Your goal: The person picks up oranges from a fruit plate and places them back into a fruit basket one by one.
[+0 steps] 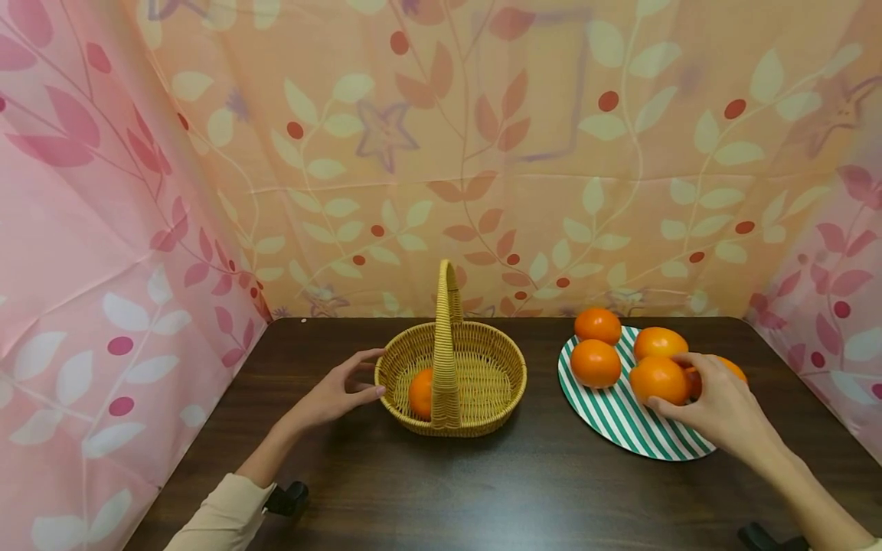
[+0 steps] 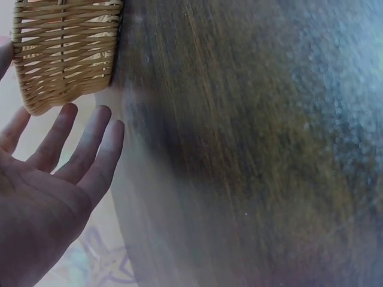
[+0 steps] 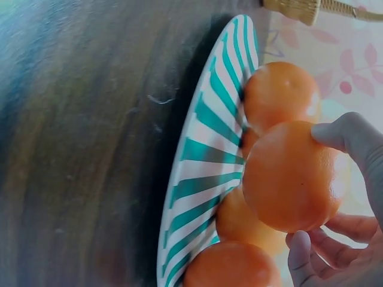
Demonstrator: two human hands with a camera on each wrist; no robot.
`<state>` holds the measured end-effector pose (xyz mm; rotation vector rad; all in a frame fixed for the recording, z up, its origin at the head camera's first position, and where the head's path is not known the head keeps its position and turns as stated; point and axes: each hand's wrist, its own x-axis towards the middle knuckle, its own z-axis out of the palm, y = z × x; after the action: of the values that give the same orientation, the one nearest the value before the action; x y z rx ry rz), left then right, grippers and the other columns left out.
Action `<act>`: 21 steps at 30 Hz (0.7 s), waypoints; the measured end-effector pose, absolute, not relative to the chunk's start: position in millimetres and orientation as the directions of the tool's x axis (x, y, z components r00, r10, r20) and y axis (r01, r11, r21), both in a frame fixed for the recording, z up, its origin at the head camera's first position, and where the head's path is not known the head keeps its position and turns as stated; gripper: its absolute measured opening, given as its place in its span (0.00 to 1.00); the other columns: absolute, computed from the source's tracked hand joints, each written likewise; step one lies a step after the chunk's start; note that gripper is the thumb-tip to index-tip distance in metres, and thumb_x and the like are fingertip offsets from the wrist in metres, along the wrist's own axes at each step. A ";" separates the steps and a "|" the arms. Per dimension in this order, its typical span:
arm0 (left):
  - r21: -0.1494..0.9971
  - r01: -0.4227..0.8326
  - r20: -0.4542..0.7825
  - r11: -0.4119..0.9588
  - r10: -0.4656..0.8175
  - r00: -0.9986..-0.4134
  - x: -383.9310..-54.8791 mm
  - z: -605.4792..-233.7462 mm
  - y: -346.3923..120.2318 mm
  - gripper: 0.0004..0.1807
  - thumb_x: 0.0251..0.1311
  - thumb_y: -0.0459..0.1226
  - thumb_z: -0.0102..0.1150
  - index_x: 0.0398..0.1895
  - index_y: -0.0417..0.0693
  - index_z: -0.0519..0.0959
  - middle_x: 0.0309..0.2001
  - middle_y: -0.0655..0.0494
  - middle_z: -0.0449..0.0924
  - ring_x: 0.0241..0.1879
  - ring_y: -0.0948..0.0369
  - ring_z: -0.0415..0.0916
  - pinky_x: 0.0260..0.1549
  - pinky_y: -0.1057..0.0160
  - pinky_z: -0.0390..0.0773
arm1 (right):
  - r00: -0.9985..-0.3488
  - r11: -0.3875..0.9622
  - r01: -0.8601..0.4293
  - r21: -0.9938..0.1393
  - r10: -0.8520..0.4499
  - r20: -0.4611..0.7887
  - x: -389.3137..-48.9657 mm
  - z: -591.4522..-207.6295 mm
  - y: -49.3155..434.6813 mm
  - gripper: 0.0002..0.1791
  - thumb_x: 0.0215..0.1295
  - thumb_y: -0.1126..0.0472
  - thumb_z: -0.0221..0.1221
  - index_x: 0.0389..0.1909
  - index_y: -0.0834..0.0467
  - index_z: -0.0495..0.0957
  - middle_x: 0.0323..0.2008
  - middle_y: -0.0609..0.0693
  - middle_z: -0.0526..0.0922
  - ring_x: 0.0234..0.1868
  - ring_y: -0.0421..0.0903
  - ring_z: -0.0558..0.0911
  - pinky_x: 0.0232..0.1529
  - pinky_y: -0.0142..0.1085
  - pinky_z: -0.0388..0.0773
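Dark table (image 1: pixel 496 497), my right hand (image 1: pixel 723 405) pinching an orange (image 1: pixel 659 380); basket (image 1: pixel 491 422) well left, my spread left hand (image 1: pixel 336 394) nearer it.

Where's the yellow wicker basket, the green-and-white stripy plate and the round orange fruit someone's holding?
Wicker basket (image 1: pixel 482 383): head view, inside floor.
Stripy plate (image 1: pixel 634 425): head view, near part.
Held fruit (image 3: pixel 293 177): right wrist view, near side.
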<state>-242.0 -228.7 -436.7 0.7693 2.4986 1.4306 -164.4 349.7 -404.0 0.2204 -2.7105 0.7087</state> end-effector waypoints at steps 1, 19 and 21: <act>0.839 0.355 0.113 0.412 0.506 -0.855 -242.0 -436.7 -228.6 0.37 0.70 0.40 0.65 0.78 0.47 0.61 0.65 0.37 0.69 0.60 0.40 0.73 0.54 0.45 0.77 | -0.933 0.863 -0.231 -0.450 -0.065 0.354 -164.5 -403.1 349.4 0.43 0.48 0.50 0.80 0.56 0.73 0.72 0.49 0.72 0.73 0.43 0.66 0.75 0.39 0.61 0.77; 0.837 0.336 0.100 0.431 0.484 -0.870 -239.0 -433.1 -226.2 0.38 0.69 0.42 0.66 0.78 0.47 0.62 0.72 0.40 0.65 0.56 0.42 0.79 0.47 0.52 0.82 | -0.921 0.783 -0.302 -0.544 -0.093 0.378 -173.9 -384.4 333.6 0.39 0.53 0.53 0.78 0.59 0.69 0.73 0.51 0.65 0.73 0.39 0.61 0.79 0.29 0.31 0.77; 0.834 0.337 0.101 0.437 0.480 -0.872 -238.7 -432.9 -226.5 0.38 0.68 0.42 0.66 0.78 0.47 0.63 0.73 0.41 0.63 0.56 0.42 0.78 0.48 0.51 0.82 | -0.921 0.782 -0.299 -0.547 -0.087 0.380 -174.2 -380.8 332.3 0.39 0.54 0.53 0.78 0.60 0.68 0.72 0.51 0.64 0.73 0.40 0.62 0.79 0.29 0.30 0.78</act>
<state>-238.7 -226.5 -432.9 0.7249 2.5322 1.4157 -174.2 332.3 -380.8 0.2956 -2.6395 0.8902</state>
